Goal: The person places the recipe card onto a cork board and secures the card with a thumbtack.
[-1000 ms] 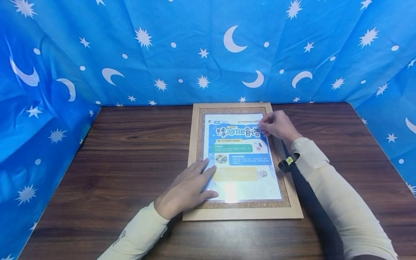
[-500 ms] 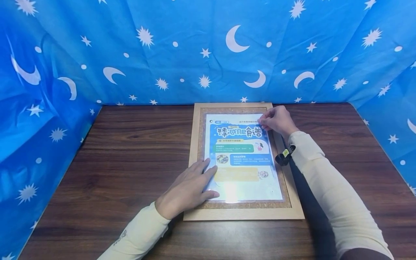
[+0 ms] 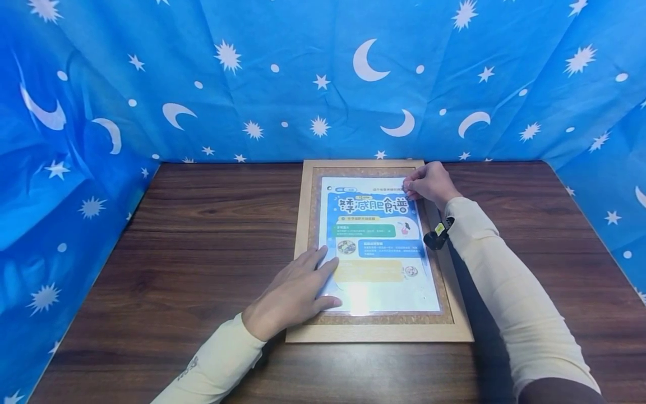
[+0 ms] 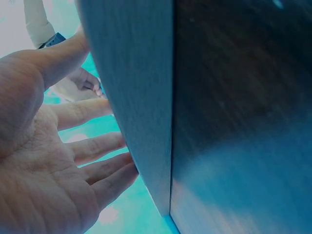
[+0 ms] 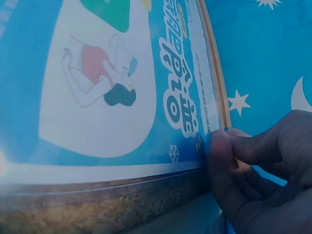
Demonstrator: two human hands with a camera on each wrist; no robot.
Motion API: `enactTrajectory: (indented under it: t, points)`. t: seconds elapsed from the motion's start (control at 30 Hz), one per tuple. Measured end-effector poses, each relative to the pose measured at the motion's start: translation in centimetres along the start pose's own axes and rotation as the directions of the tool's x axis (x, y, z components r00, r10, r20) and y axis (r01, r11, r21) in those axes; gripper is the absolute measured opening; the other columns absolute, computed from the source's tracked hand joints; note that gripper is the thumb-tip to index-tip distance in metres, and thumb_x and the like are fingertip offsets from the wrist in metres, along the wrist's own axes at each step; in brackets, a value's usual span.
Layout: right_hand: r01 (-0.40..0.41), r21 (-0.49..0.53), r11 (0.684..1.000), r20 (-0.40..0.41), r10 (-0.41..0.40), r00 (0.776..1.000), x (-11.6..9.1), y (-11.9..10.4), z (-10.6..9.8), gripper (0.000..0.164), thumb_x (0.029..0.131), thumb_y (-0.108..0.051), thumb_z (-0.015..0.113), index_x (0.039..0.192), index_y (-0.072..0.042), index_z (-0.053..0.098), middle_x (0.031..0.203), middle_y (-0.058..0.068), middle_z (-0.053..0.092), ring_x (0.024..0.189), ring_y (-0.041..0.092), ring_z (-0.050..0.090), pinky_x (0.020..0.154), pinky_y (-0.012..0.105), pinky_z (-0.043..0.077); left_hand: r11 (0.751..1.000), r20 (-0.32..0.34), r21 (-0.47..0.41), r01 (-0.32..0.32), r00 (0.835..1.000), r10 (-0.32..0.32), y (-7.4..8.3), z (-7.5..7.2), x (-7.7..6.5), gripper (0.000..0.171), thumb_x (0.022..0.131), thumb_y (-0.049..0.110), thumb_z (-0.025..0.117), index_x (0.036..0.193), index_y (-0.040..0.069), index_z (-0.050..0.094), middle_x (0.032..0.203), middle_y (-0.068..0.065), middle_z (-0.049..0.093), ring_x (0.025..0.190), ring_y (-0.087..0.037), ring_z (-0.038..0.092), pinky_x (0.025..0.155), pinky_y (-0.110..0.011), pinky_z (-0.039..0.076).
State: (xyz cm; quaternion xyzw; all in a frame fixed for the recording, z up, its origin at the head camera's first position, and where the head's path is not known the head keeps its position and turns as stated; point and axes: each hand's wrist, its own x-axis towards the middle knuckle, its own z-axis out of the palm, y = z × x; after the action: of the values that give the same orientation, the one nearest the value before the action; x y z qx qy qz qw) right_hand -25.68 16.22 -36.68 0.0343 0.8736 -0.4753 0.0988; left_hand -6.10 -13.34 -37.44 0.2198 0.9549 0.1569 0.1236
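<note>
A glossy covered sheet [image 3: 393, 294] with coloured print lies on a cork board in a pale wooden frame [image 3: 378, 333]. My left hand [image 3: 287, 294] rests with spread fingers over the board's left side, its fingertips on the sheet. In the left wrist view that palm [image 4: 44, 165] shows beside the frame's outer side. At the sheet's upper right corner, my right hand [image 3: 431, 183] pinches what looks like a small pushpin between thumb and forefinger. In the right wrist view only a speck of blue shows at the fingertips [image 5: 222, 146]; the rest is hidden.
The board lies on a dark wood-grain table [image 3: 202, 224]. A blue cloth [image 3: 303, 84] with white moons and stars stands behind and at both sides. A black strap device [image 3: 436, 235] is worn at the right wrist.
My right forearm and wrist have swung slightly inward and away from me, while the fingertips stay at the sheet's upper right corner. The left hand keeps its place on the board.
</note>
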Motion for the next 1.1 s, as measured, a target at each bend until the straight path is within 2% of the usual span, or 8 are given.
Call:
enactTrajectory:
  t: [0.3, 0.8, 1.1]
  points:
    - [-0.061, -0.012, 0.998, -0.025, 0.06, 0.998, 0.21, -0.17, 0.5, 0.02, 0.099, -0.007, 0.064, 0.112, 0.006, 0.071, 0.098, 0.018, 0.068, 0.078, 0.02, 0.068, 0.068, 0.024, 0.057, 1.0, 0.005, 0.004, 0.001, 1.0, -0.001, -0.02, -0.01, -0.02, 0.074, 0.093, 0.047, 0.071, 0.152, 0.009, 0.048, 0.163, -0.018, 0.029, 0.152, -0.037, 0.022, 0.118, -0.057, 0.026]
    - [-0.042, 0.018, 0.999, -0.013, 0.042, 0.999, 0.78, 0.01, 0.45, 0.019, 0.093, -0.001, 0.065, 0.107, 0.01, 0.071, 0.089, 0.014, 0.068, 0.072, 0.017, 0.063, 0.066, 0.025, 0.056, 1.0, -0.009, 0.001, -0.006, 1.0, 0.006, 0.12, -0.19, -0.1, 0.075, 0.09, 0.046, 0.072, 0.15, 0.007, 0.05, 0.161, -0.021, 0.031, 0.15, -0.04, 0.024, 0.116, -0.059, 0.028]
    - [-0.06, 0.028, 0.998, -0.004, 0.06, 0.998, 0.82, 0.12, 0.22, 0.021, 0.094, -0.003, 0.066, 0.111, 0.01, 0.07, 0.091, 0.014, 0.069, 0.072, 0.017, 0.065, 0.065, 0.024, 0.057, 1.0, -0.008, 0.001, -0.002, 1.0, 0.002, 0.3, -0.36, -0.03, 0.075, 0.091, 0.047, 0.072, 0.15, 0.007, 0.05, 0.161, -0.021, 0.031, 0.15, -0.041, 0.023, 0.116, -0.06, 0.028]
